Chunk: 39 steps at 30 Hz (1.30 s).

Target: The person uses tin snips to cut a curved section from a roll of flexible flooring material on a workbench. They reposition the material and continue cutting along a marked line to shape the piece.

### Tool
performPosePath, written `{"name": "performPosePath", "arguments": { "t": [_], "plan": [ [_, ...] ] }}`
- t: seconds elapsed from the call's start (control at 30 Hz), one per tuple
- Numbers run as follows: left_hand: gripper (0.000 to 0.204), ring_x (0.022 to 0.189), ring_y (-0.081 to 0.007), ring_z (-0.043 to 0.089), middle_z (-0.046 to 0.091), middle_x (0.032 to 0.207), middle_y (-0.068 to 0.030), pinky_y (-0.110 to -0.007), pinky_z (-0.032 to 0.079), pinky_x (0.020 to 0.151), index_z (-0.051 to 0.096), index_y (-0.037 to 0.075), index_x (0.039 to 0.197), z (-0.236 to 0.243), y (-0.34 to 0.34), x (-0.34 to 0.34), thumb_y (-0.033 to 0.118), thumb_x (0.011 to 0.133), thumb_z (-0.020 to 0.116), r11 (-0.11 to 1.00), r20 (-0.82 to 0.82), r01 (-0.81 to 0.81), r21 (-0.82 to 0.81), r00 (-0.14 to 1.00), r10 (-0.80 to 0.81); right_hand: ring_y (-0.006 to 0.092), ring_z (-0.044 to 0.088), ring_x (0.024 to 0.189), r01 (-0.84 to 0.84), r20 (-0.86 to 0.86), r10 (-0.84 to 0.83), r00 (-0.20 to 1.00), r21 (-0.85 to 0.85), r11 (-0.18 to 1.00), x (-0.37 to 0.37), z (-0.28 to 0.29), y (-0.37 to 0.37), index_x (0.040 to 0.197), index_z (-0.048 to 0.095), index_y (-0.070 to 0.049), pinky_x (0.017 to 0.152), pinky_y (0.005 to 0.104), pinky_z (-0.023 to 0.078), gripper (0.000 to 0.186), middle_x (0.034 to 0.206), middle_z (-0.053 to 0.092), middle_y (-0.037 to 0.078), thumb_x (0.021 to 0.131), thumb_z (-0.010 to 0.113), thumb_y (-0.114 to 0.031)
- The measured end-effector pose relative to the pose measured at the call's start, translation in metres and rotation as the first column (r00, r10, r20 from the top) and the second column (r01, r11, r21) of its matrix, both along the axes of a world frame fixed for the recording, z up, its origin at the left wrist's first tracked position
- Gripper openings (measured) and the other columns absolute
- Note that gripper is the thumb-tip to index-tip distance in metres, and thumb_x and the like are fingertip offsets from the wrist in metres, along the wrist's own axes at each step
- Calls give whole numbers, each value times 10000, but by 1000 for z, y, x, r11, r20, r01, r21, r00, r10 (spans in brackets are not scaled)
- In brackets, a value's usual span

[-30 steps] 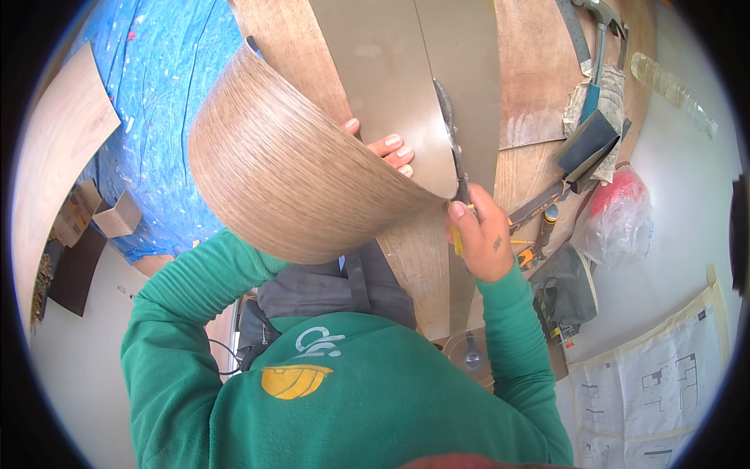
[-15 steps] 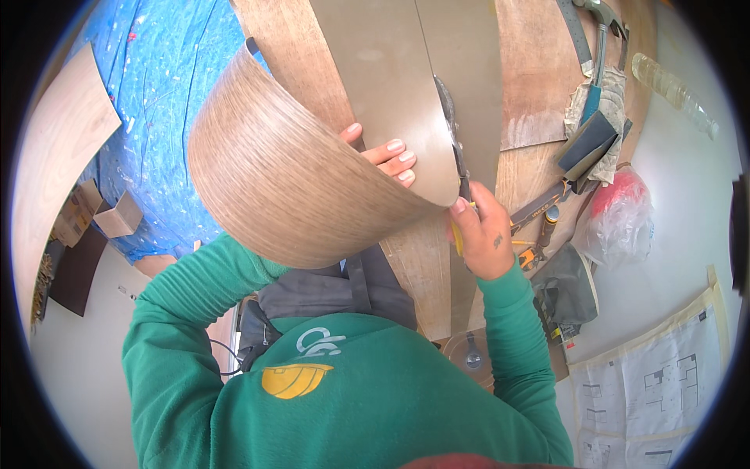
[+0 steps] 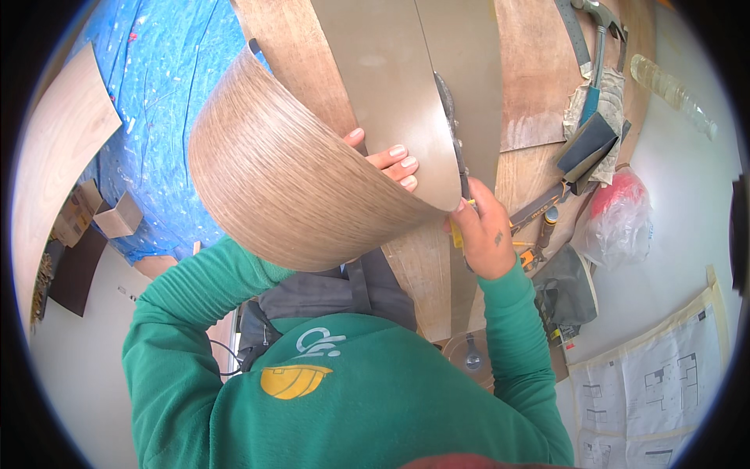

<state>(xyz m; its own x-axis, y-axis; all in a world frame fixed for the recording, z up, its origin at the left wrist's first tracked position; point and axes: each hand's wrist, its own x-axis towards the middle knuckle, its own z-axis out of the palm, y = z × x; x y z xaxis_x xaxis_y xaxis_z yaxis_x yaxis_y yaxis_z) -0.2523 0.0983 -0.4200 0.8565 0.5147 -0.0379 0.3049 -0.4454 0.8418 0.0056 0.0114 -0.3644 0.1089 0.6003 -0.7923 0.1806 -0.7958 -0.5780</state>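
Observation:
A wood-grain flexible sheet (image 3: 297,172) is curled up and over toward me, its smooth grey-beige back lying on the workbench. My left hand (image 3: 391,166) reaches under the curl, with its fingers stretched flat on the grey back and its palm hidden. At the sheet's right edge, my right hand (image 3: 486,230) is closed around a yellow and black hand tool (image 3: 457,233). The hand covers most of this tool, so its exact kind does not show. A dark, uneven strip (image 3: 448,109) runs along the sheet's edge just beyond that hand.
A hammer (image 3: 598,62) lies at the far right beside a dark sanding block (image 3: 586,144) and a rag. Nearer are a screwdriver (image 3: 549,223) and a plastic bag (image 3: 621,219). Blue sheeting (image 3: 164,94) and an open cardboard box (image 3: 117,215) are on the left.
My left fingers have shifted very slightly to the right on the sheet. The curled sheet and my right hand with its tool stay nearly in place.

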Motion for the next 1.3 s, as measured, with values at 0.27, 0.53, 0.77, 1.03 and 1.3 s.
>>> {"name": "performPosePath", "arguments": {
  "t": [0.27, 0.53, 0.77, 1.03, 1.3],
  "plan": [
    [639, 1486, -264, 532, 632, 1524, -70, -611, 311, 1264, 613, 102, 1418, 4, 0, 0, 140, 814, 819, 997, 53, -1, -78, 999, 5, 133, 511, 678, -10, 57, 12, 998, -43, 999, 2, -1, -9, 1136, 655, 15, 639, 339, 459, 357, 744, 582, 64, 1039, 682, -327],
    [695, 1484, -268, 533, 622, 1536, -62, -619, 309, 1264, 598, 117, 1441, 0, -18, -4, 131, 781, 815, 991, 34, -46, -125, 998, 51, 163, 548, 729, -18, 30, 17, 999, 17, 1000, 1, 2, -4, 1129, 648, 19, 690, 348, 482, 367, 793, 613, 89, 1044, 667, -338],
    [739, 1483, -272, 534, 614, 1546, -57, -627, 307, 1265, 586, 128, 1459, 2, -17, -2, 124, 756, 812, 996, 39, -41, -77, 998, 44, 170, 549, 737, 13, 19, -13, 1000, -10, 1000, 0, 0, -5, 1128, 645, 20, 696, 356, 484, 347, 809, 621, 99, 1041, 670, -315],
    [756, 1490, -285, 524, 608, 1547, -84, -618, 297, 1272, 574, 105, 1467, 3, -8, -1, 163, 758, 831, 998, 94, -20, -67, 995, 27, 128, 527, 691, 17, 30, -16, 999, -38, 999, 0, -1, -5, 1110, 653, 16, 644, 335, 469, 314, 760, 611, 59, 1035, 679, -288],
    [639, 1509, -309, 489, 573, 1574, -122, -577, 285, 1272, 552, 81, 1502, -3, 21, 3, 329, 936, 717, 980, -16, -15, 197, 1000, 19, 92, 504, 659, 13, 62, -9, 998, -70, 997, 0, 4, -12, 1101, 662, 24, 605, 317, 448, 302, 710, 585, 31, 1030, 695, -268]
  ]
}}
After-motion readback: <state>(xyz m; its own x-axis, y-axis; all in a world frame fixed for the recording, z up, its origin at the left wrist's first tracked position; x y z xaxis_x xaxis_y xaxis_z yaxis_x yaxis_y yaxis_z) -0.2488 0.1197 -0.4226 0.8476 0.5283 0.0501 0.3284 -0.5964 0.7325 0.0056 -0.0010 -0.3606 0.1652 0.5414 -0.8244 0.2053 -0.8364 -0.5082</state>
